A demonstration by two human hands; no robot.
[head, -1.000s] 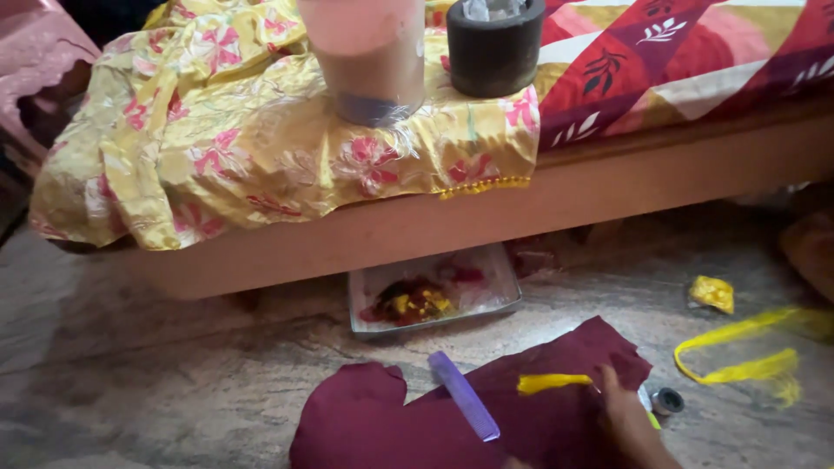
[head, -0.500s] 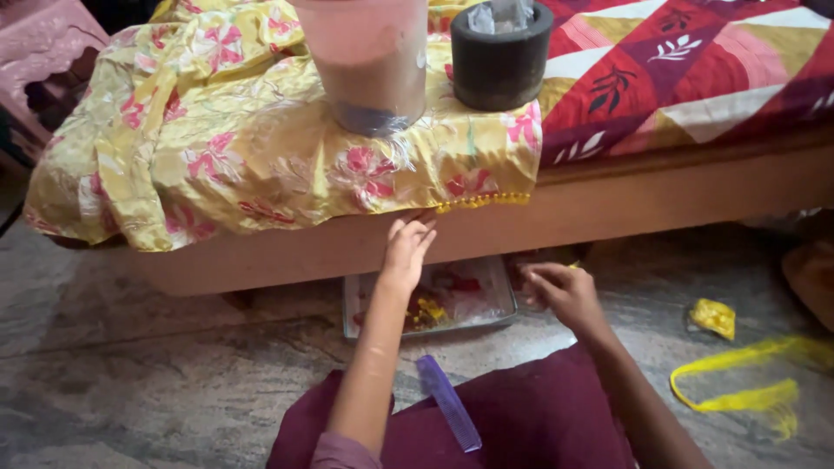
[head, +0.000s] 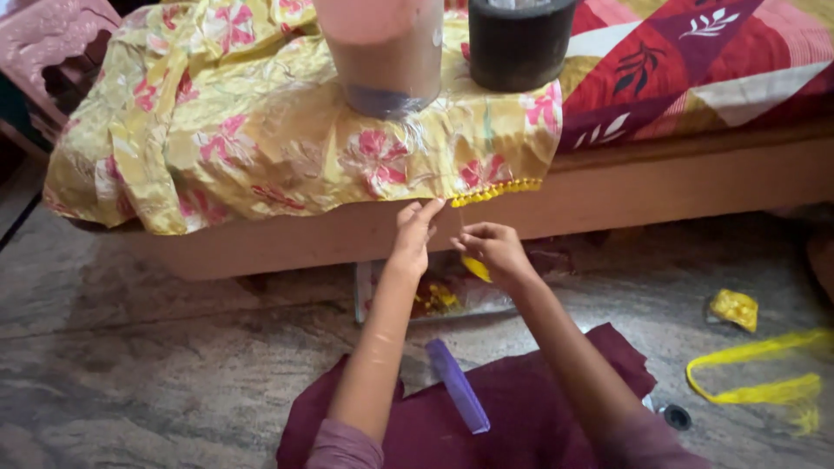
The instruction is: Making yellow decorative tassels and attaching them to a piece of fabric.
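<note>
My left hand (head: pixel 413 233) reaches up to the hanging edge of a yellow floral cloth (head: pixel 287 130) and pinches it near its yellow fringed trim (head: pixel 495 189). My right hand (head: pixel 493 250) is just to the right, fingers closed on a small yellow piece (head: pixel 475 267). Both hands are in front of the wooden bed frame (head: pixel 660 187). A purple comb-like strip (head: pixel 457 385) lies on maroon cloth (head: pixel 486 417) between my forearms.
A pink container (head: pixel 382 52) and a black round container (head: pixel 519 39) stand on the bed. A tray with coloured bits (head: pixel 434 300) sits under the bed edge. Yellow ribbon (head: pixel 756 382) and a yellow scrap (head: pixel 735 307) lie on the stone floor at right. A pink chair (head: pixel 48 43) stands far left.
Both hands rose from the maroon cloth to the bed edge. The left hand now pinches the floral cloth's edge, and the right hand has come closer beside it.
</note>
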